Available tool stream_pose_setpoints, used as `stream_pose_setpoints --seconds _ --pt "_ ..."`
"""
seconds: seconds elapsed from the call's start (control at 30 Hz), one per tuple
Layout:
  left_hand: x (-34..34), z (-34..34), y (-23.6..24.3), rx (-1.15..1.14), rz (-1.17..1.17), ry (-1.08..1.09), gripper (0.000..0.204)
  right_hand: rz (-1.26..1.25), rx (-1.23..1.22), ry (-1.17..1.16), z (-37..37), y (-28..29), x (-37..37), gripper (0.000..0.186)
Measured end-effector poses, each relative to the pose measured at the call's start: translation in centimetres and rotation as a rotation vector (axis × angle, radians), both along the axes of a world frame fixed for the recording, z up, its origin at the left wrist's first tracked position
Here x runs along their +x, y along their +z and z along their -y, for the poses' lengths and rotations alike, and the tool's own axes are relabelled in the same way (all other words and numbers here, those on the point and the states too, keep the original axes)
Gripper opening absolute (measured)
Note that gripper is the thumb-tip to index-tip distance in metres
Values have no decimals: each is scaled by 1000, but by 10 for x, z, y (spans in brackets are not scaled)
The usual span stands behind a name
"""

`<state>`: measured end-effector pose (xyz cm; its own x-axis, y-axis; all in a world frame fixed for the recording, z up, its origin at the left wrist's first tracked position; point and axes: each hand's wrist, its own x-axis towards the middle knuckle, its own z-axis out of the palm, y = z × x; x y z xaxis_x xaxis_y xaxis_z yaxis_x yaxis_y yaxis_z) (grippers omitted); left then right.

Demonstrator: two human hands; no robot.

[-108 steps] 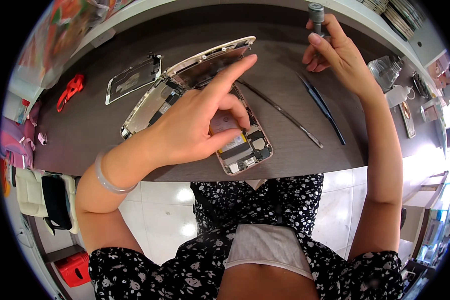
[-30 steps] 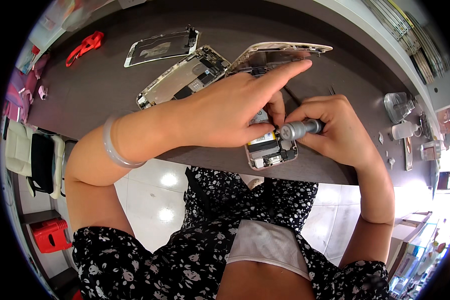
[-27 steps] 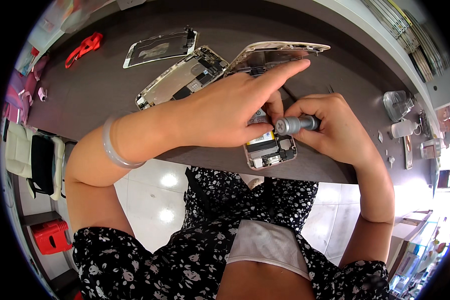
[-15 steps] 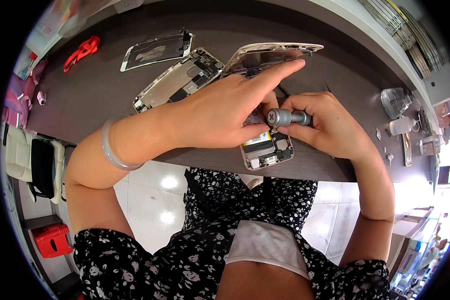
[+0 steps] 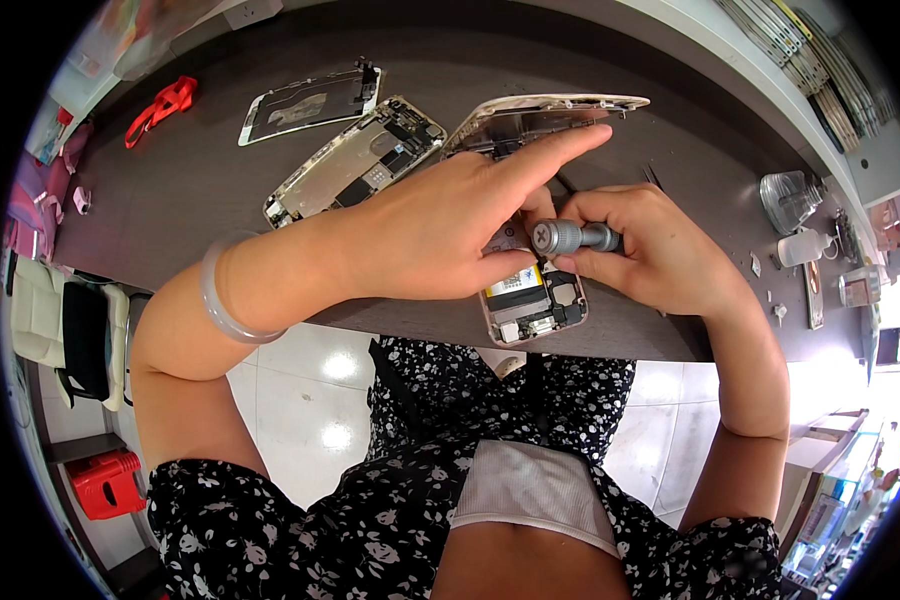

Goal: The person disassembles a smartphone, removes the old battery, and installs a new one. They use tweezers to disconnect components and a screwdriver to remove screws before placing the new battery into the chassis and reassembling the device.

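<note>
An opened smartphone lies near the table's front edge, its battery and inner parts bare. Its screen panel tilts up at the far side. Across the phone reaches my left hand, index finger stretched along the raised panel, thumb and another finger low over the body, holding it. My right hand pinches a grey screwdriver with a knurled handle, its cross-marked end toward the left. The screwdriver's tip is hidden by the fingers, so I cannot tell what it touches.
Beyond my left arm lie another open phone housing and a detached white-framed screen. A red strap is at the far left. Tweezers lie past my right hand. A glass jar and a small bottle stand at the right.
Both hands keep almost the same pose. The view has shifted very slightly; the screwdriver and the phone stay where they were in relation to each other.
</note>
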<state>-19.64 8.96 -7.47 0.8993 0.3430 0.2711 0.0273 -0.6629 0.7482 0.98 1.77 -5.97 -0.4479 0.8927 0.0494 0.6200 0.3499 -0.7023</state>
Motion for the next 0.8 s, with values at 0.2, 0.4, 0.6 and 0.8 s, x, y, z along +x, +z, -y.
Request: stream_pose_setpoints --seconds 0.2,0.4,0.6,0.8 --pt "0 -1 -4 39 40 -8 93 13 31 27 0 -1 2 16" --pt "0 -1 -3 23 16 -4 92 21 27 16 1 1 2 16" --pt "0 -1 -3 10 33 -23 91 23 48 64 2 -1 3 17" --pt "1 -3 -8 -15 83 -60 90 -40 -36 -17 2 12 21 17"
